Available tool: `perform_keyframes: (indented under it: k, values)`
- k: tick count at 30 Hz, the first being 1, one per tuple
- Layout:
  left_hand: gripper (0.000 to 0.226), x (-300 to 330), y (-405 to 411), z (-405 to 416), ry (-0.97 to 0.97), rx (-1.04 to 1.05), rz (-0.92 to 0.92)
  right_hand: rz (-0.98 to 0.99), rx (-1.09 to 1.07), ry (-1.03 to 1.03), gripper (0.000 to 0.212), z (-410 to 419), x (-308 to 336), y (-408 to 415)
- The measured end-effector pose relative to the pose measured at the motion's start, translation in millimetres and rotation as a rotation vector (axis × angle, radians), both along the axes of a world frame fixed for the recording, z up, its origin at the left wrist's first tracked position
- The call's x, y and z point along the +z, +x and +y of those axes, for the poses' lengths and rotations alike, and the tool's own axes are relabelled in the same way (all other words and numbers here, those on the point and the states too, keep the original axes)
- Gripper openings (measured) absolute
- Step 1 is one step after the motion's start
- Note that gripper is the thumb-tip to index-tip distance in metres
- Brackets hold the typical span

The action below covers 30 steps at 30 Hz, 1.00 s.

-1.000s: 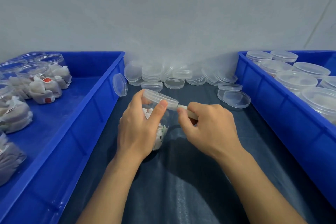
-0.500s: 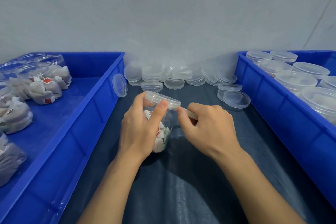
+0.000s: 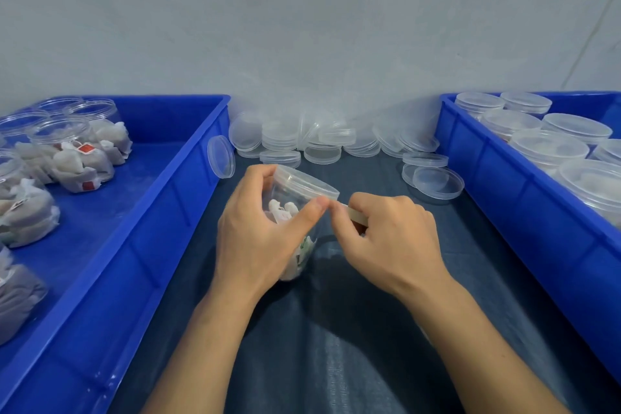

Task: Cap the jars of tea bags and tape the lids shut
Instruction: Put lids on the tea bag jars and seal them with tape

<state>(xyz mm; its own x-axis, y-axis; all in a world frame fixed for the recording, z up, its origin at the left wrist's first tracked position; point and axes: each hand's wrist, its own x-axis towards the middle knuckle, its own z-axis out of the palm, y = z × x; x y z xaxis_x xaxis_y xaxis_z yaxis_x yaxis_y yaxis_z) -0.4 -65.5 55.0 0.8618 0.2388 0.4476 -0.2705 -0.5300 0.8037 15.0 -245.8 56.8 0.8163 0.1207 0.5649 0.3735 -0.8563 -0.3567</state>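
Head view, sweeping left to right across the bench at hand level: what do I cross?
Left blue bin holding uncapped jars of tea bags → left hand gripping the capped jar → right hand pinching the tape → right blue bin of capped jars.

A dark blue-grey cloth (image 3: 336, 363) covers the work surface. On it stand two blue plastic bins: the left bin (image 3: 141, 245) along the left edge and the right bin (image 3: 524, 222) along the right. Between them, at the far edge against the wall, lies a heap of loose clear lids (image 3: 322, 141), some stacked, one leaning on the left bin's wall.
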Motion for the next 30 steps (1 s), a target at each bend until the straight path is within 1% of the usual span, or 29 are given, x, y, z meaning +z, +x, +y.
perform_keyframes:
  k: [2, 4, 6, 10, 12, 14, 17, 23, 27, 30]
  values:
    - [0.066, -0.9, 0.0, 1.8, 0.055, 0.006, -0.009, 0.031, 0.009, 0.020, 0.059, 2.0, -0.8, -0.6]
    - [0.073, -1.9, 0.1, 0.7, 0.058, -0.005, 0.009, 0.050, 0.020, 0.042, 0.059, 4.9, -0.2, -1.2]
    - [0.075, -3.1, 0.4, -0.6, 0.056, 0.002, 0.024, 0.062, 0.048, 0.071, 0.059, 7.6, 1.9, -2.6]
    - [0.065, -6.4, 4.0, 0.8, -0.039, 0.011, 0.034, 0.061, 0.156, 0.113, 0.052, 6.2, 7.6, -6.1]
    - [0.059, -7.2, 5.3, 1.6, -0.100, 0.005, 0.036, 0.030, 0.175, 0.091, 0.049, 5.2, 10.3, -7.5]
    - [0.057, -7.7, 5.7, 1.5, -0.125, 0.007, 0.033, -0.009, 0.155, 0.031, 0.048, 5.5, 12.3, -8.2]
    - [0.061, -8.7, 6.3, 0.1, -0.142, 0.001, 0.028, -0.049, 0.105, -0.036, 0.049, 5.8, 12.8, -7.9]
    - [0.066, -10.7, 5.4, -0.5, -0.185, 0.010, 0.014, -0.069, 0.055, -0.040, 0.051, 5.1, 9.2, -4.9]
    - [0.056, -9.5, 3.5, -3.7, -0.214, -0.027, 0.018, -0.050, 0.030, -0.015, 0.055, 3.8, 6.5, -2.6]
    - [0.057, -6.9, 1.9, -5.4, -0.222, -0.057, 0.020, -0.045, 0.018, -0.013, 0.056, 3.2, 6.5, -2.7]
